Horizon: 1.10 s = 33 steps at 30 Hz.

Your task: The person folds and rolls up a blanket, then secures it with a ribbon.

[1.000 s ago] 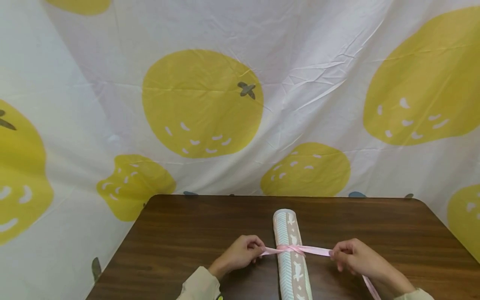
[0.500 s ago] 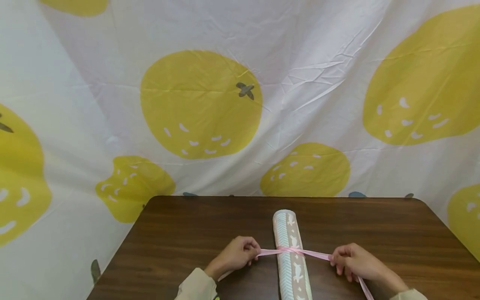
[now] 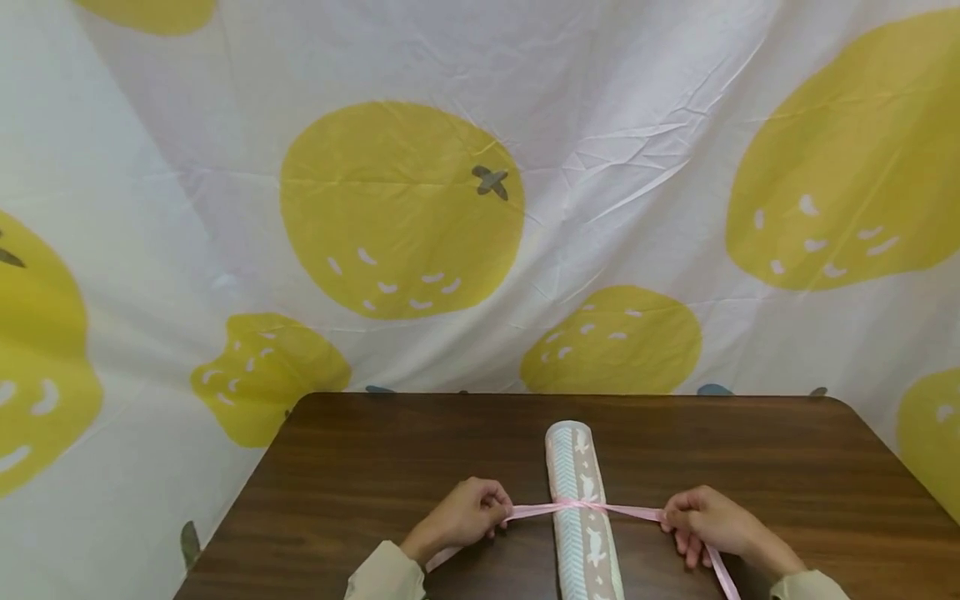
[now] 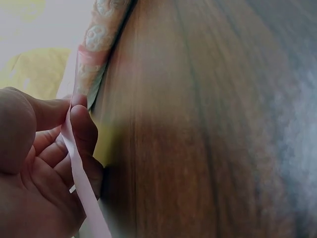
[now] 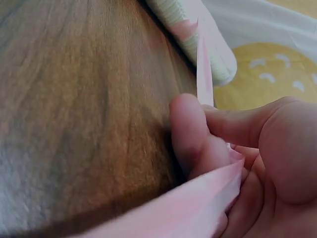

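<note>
A rolled-up patterned cloth lies lengthwise on the table, with blue zigzag and beige strips bearing white animal shapes. Around its middle runs a pink ribbon, crossed on top of the roll. My left hand pinches one end of it between thumb and forefinger, left of the roll; the tail trails down past the palm. On the other side my right hand pinches the second end, and its tail hangs over the fingers. Both lengths are stretched fairly straight from the crossing.
The dark wood-grain table has rounded far corners. Behind it hangs a white curtain printed with large yellow fruit, close to the table's far edge.
My left hand has moved left and slightly down, and the right hand slightly down. The ribbon's crossing has drawn narrower and tighter on the roll, which stays in place.
</note>
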Each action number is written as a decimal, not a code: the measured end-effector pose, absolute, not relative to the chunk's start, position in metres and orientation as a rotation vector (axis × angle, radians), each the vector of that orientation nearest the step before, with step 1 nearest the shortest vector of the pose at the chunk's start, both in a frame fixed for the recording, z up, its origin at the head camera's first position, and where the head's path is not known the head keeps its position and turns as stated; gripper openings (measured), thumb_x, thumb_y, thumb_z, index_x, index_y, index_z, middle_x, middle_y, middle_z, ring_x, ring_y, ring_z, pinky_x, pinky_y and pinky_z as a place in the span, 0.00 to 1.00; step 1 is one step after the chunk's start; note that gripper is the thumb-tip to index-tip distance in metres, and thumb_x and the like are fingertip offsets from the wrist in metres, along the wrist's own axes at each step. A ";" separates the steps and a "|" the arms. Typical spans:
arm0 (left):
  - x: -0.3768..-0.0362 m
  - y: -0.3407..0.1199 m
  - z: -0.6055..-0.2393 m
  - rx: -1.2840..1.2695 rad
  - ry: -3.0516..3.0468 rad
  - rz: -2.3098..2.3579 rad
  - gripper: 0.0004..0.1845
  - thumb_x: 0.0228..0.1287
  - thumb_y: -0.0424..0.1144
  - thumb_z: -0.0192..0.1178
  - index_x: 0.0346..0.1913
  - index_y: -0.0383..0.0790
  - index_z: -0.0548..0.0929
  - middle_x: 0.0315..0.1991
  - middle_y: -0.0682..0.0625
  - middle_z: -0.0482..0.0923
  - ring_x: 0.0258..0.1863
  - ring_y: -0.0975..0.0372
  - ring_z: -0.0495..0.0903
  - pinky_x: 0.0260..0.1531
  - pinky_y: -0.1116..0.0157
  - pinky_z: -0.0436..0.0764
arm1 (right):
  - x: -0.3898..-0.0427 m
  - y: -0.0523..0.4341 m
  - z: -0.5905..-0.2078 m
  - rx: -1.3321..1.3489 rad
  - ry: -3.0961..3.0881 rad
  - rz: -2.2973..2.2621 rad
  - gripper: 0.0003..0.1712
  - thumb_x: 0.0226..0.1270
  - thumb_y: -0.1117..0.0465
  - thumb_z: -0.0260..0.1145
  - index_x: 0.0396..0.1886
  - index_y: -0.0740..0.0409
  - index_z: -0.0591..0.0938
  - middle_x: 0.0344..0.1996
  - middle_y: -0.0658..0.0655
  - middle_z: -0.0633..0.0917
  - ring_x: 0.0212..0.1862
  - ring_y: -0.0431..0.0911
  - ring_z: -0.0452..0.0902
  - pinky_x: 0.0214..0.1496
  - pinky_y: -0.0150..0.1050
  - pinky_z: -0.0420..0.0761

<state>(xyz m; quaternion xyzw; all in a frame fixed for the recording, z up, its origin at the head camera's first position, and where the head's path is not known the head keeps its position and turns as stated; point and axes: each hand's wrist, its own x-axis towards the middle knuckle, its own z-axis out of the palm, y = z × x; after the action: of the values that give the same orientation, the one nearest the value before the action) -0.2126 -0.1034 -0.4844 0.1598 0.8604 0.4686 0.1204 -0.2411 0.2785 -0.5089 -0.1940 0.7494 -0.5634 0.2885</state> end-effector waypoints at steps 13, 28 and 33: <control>-0.211 -0.096 -0.480 0.447 2.485 1.317 0.04 0.65 0.33 0.61 0.34 0.38 0.85 0.25 0.53 0.81 0.23 0.68 0.75 0.24 0.72 0.73 | -0.246 0.286 -0.512 -0.492 1.786 -1.567 0.19 0.75 0.65 0.53 0.42 0.85 0.71 0.19 0.52 0.80 0.19 0.38 0.81 0.22 0.31 0.80; -0.218 -0.077 -0.474 0.486 2.304 1.424 0.15 0.66 0.35 0.62 0.55 0.42 0.80 0.37 0.50 0.87 0.37 0.66 0.82 0.41 0.70 0.76 | -0.246 0.288 -0.510 -0.455 1.749 -1.563 0.19 0.75 0.62 0.54 0.41 0.82 0.73 0.20 0.51 0.82 0.21 0.38 0.81 0.23 0.30 0.80; -0.219 -0.073 -0.473 0.495 2.239 1.492 0.16 0.63 0.31 0.64 0.54 0.40 0.81 0.36 0.47 0.86 0.33 0.66 0.80 0.35 0.71 0.76 | -0.245 0.287 -0.510 -0.446 1.778 -1.561 0.19 0.75 0.62 0.54 0.41 0.82 0.73 0.19 0.51 0.82 0.20 0.38 0.81 0.22 0.30 0.80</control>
<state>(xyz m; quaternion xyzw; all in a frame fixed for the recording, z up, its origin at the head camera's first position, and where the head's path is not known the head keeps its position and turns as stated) -0.2187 -0.0735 -0.4734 0.1774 0.8016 0.5343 0.2015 -0.2452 0.2869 -0.5105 -0.1729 0.6893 -0.6053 0.3587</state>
